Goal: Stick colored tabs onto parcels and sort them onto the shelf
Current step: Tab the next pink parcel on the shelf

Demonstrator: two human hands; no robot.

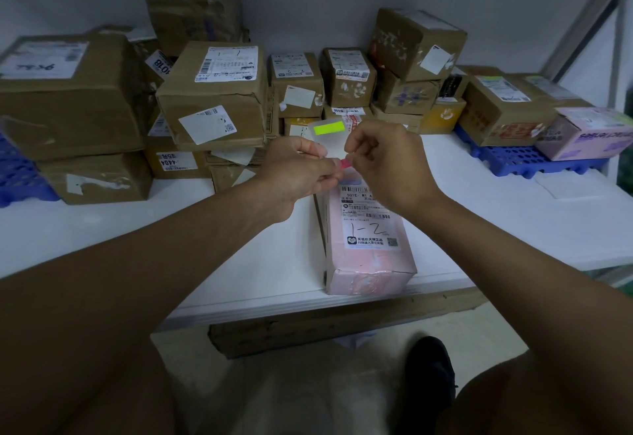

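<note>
Two hands meet above one pink parcel (368, 246) lying at the white table's (513, 222) front edge. The left hand (294, 174) pinches a clear tab sheet (330, 140) carrying one green tab (328, 128); the right hand (383, 164) pinches one red tab (345, 164) (mostly hidden). Brown boxes (212, 99), over a dozen, crowd behind.
</note>
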